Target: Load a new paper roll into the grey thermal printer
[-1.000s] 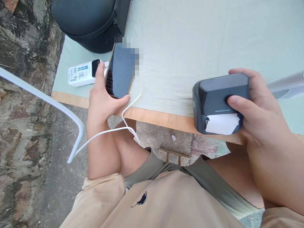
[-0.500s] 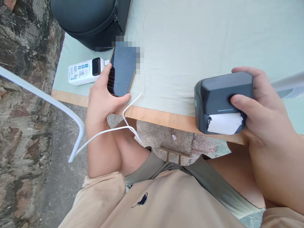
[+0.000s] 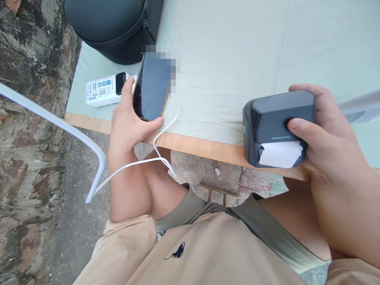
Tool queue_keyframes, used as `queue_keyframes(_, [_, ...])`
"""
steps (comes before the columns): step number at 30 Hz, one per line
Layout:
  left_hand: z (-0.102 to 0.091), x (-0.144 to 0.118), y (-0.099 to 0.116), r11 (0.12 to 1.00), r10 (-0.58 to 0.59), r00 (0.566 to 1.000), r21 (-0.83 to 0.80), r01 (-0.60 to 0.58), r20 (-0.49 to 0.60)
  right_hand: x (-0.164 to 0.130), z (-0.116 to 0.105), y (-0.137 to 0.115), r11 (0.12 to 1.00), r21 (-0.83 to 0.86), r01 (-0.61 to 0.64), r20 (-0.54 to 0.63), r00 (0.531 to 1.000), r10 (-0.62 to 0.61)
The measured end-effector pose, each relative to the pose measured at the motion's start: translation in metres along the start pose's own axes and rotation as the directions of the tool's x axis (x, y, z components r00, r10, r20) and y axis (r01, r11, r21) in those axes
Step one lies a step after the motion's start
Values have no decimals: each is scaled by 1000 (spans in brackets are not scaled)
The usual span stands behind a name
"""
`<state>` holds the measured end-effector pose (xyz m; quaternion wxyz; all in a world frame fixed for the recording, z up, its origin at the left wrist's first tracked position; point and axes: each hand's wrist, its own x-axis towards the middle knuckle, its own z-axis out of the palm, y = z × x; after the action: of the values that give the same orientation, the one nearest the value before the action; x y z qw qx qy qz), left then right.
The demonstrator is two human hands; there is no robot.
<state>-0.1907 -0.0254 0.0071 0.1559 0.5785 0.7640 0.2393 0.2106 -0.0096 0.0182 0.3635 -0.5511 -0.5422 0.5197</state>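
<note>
Outdoors, a seated person in a tan shirt works at a wooden table (image 3: 208, 148) covered with a pale green cloth (image 3: 237, 59), both hands occupied and well apart. The left hand (image 3: 126, 124) grips a dark-screened smartphone with a bronze edge (image 3: 151, 89) at its near end, the thumb along the left edge and the fingers curled under its lower edge, so that the phone tilts up off the cloth at the table's left front. A thin white cable (image 3: 142, 160) loops down from near the phone's bottom edge and runs across the left forearm. Just left of the phone, a white rectangular power bank with blue print (image 3: 102, 90) lies flat on the cloth, and behind it sits a round black zippered case (image 3: 113, 27). The right hand (image 3: 323, 138) is clamped around a small dark grey box-shaped label printer (image 3: 276, 124) held at the table's front edge on the right, thumb pressed on its front face and fingers wrapped over the top. A strip of white paper (image 3: 280, 154) shows in the printer's slot. Rough stone wall (image 3: 26, 118) rises at left, crossed by a white bent tube (image 3: 59, 126).
</note>
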Motion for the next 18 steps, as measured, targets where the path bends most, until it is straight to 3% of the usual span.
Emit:
queue_keyframes(8, [3,-7,2,1000,22,999,12,-21,-45,2,0,1,1000,24,5,5,1000,-6])
queue_keyframes(13, [2,-11,11,999,-31,1000,39,31,-6,2,1,0,1000,27,-5,-20,1000,6])
queue_keyframes(18, [2,-12,14,999,-21,1000,31,21,14,2,-2,3,1000,16,16,36,999,-16])
